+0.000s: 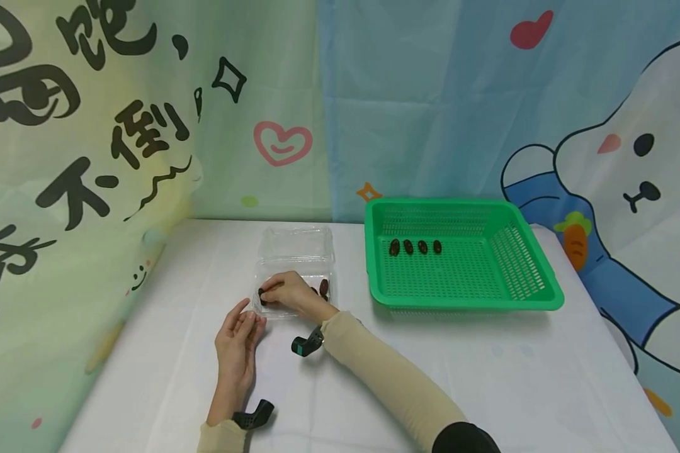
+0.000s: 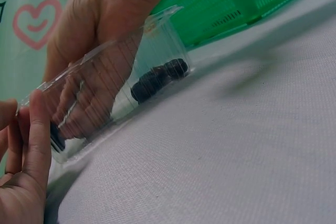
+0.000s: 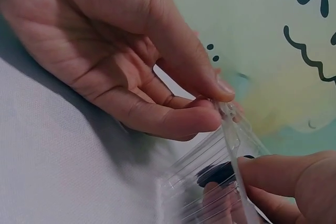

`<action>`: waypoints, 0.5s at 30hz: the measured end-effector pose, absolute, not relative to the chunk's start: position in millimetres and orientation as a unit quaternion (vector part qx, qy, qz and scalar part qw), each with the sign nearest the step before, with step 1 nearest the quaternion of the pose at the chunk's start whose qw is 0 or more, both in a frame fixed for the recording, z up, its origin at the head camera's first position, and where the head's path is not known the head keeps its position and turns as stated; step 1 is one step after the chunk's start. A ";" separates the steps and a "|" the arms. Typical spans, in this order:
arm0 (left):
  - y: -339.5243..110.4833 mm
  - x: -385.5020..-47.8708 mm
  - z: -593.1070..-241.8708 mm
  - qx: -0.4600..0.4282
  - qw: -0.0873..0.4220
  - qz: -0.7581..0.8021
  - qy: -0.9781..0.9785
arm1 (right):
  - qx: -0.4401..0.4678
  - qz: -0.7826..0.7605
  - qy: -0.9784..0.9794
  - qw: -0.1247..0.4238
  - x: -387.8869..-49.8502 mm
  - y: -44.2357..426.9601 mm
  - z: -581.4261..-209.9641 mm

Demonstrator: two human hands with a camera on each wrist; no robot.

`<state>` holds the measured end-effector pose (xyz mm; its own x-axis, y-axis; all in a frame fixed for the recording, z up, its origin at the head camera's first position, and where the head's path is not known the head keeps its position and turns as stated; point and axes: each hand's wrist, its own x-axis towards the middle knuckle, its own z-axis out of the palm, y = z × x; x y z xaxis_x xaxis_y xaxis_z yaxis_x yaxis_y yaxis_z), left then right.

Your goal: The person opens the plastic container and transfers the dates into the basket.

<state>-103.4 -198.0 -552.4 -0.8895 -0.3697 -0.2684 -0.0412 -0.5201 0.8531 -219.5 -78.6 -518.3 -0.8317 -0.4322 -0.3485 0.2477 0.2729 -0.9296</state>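
Observation:
A clear plastic clamshell box (image 1: pixel 327 270) stands on the white table with its lid (image 1: pixel 296 244) raised at the back. Its near left corner is pinched between the thumb and fingers of my left hand (image 1: pixel 239 346). My right hand (image 1: pixel 289 294) reaches inside and pinches a dark brown date (image 3: pixel 216 174) at the box's left end. A few more dates (image 2: pixel 157 80) lie at the right end, partly covered by the right hand in the head view. In the green basket (image 1: pixel 464 283), several dates (image 1: pixel 422 246) form a row.
The basket sits to the right of the box, near the table's back edge. A printed cloth backdrop (image 1: pixel 419 113) hangs behind and beside the white tablecloth (image 1: pixel 340 402). Each wrist carries a black camera mount (image 1: pixel 308 343).

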 end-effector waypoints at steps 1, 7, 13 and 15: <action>-198.1 -103.1 -552.6 0.213 0.096 -0.844 -0.482 | -0.060 -0.603 0.742 0.285 -219.4 -78.6 -518.6; -197.2 -103.3 -553.9 0.211 0.098 -0.842 -0.487 | -0.054 -0.654 0.687 0.311 -219.7 -71.2 -515.7; -197.0 -104.0 -554.5 0.205 0.104 -0.844 -0.485 | -0.055 -0.698 0.624 0.347 -220.9 -54.7 -501.6; -197.2 -104.4 -554.6 0.204 0.105 -0.845 -0.483 | -0.056 -0.704 0.612 0.356 -222.0 -48.3 -495.0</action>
<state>-104.4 -197.2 -554.6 -0.8947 -0.3750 -0.2426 -0.0192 -0.5104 0.8597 -222.0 -48.3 -495.0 -0.7405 -0.5703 -0.3556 0.4323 0.0011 -0.9018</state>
